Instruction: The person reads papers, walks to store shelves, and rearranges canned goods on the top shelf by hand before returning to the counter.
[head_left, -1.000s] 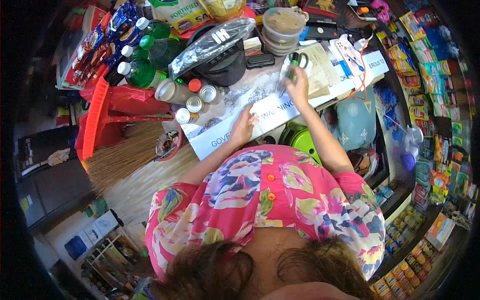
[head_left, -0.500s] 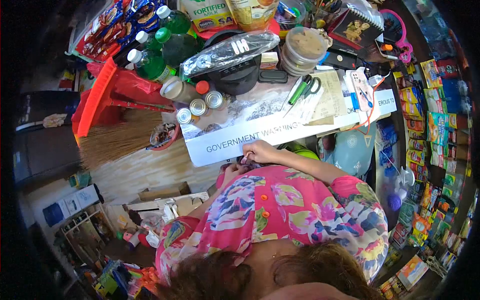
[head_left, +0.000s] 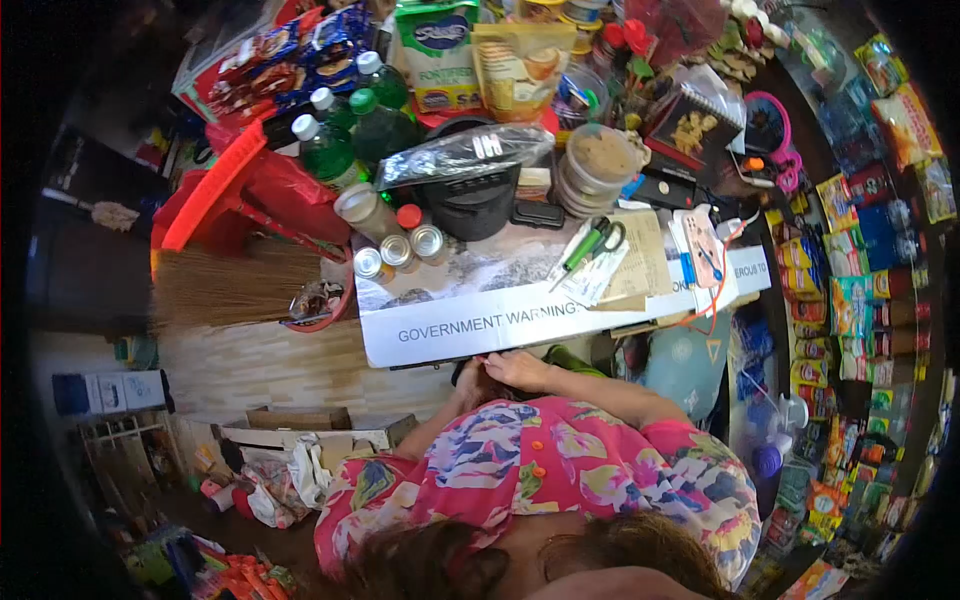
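Head view: at the near edge of the desk (head_left: 475, 272), we are holding left hand (head_left: 468, 386) against right hand (head_left: 520, 371), seemingly for steadiness, though we cannot tell what they're pinching, if anything.

Just nearside of the warning sheet (head_left: 440, 347), your right hand (head_left: 520, 371) is partly hiding your left hand (head_left: 468, 390); whatever you are fingering is showing too small to identify. Right of the sheet, shelf packets (head_left: 852, 305) are blurring. Beyond it, a dark red item (head_left: 678, 22) is running past the top edge.
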